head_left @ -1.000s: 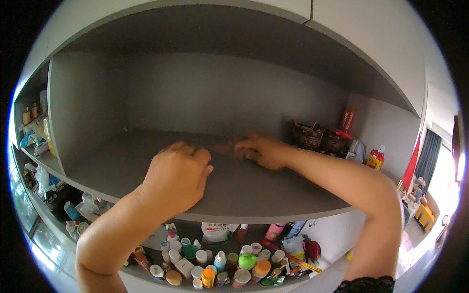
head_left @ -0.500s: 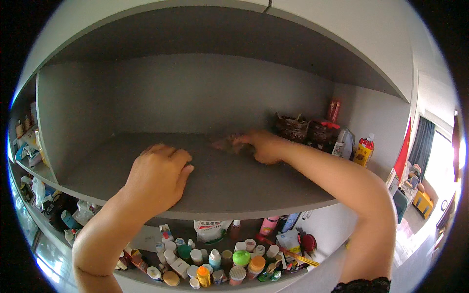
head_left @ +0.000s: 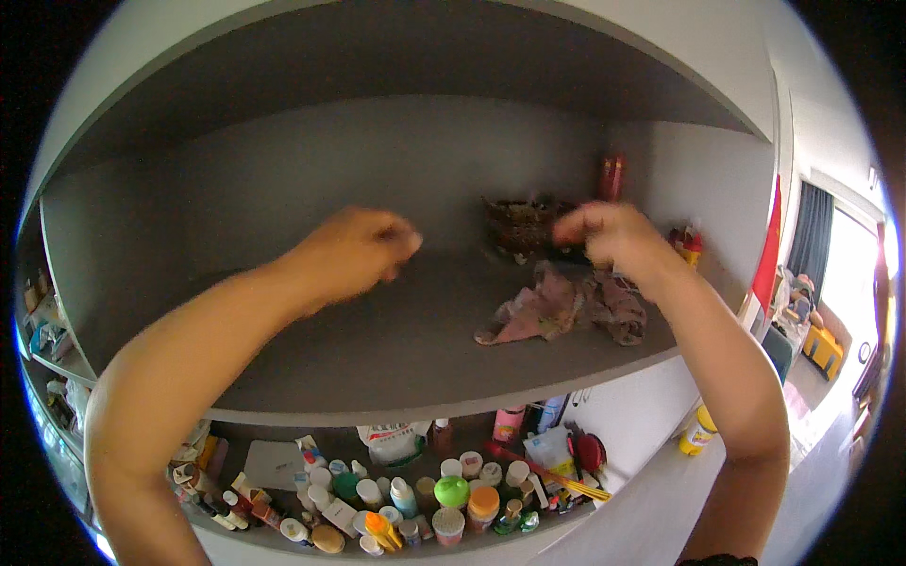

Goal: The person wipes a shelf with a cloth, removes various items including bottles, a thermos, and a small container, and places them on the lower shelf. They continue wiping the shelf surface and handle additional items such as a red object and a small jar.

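Note:
A crumpled pinkish patterned cloth [head_left: 543, 307] lies loose on the grey shelf [head_left: 377, 363], toward its front right. Just above and behind it is my right hand [head_left: 618, 243], open and blurred, with its fingers bent toward a dark brown woven basket [head_left: 519, 226]. Whether those fingers touch the basket's neighbouring dark item, I cannot tell. My left hand [head_left: 363, 247] hovers over the left-middle of the shelf, its fingers loosely curled and apart, holding nothing I can see. Motion smears both hands.
A red cylinder [head_left: 612, 177] stands in the back right corner, and a yellow-and-red package [head_left: 688, 247] by the right wall. The lower shelf carries many bottles and jars [head_left: 453, 491]. An upper panel [head_left: 396, 57] overhangs the compartment.
My right hand has let go of the cloth, now lying at the front right, and has moved right toward the basket. My left hand has lifted off the shelf and shifted right.

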Demonstrator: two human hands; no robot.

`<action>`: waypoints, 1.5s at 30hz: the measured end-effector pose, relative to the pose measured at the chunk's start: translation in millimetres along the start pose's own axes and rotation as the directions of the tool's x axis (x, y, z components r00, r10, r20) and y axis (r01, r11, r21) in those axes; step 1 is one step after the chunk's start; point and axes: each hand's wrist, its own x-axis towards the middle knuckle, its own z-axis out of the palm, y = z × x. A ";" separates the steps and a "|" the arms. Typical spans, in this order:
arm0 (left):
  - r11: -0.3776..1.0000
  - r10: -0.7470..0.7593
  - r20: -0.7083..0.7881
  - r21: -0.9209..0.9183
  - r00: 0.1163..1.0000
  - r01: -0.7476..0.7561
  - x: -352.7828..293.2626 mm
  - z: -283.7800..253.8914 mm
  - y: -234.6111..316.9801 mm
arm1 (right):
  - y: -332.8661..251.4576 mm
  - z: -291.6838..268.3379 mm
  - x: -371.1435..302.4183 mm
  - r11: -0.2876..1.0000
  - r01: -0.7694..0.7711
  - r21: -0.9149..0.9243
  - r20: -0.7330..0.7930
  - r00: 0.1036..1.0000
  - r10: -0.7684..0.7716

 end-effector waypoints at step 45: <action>0.525 0.213 -0.160 -0.813 0.964 -0.251 -143.5 47.3 54.8 | -85.5 76.8 -161.9 0.815 0.225 0.534 0.073 0.948 -0.310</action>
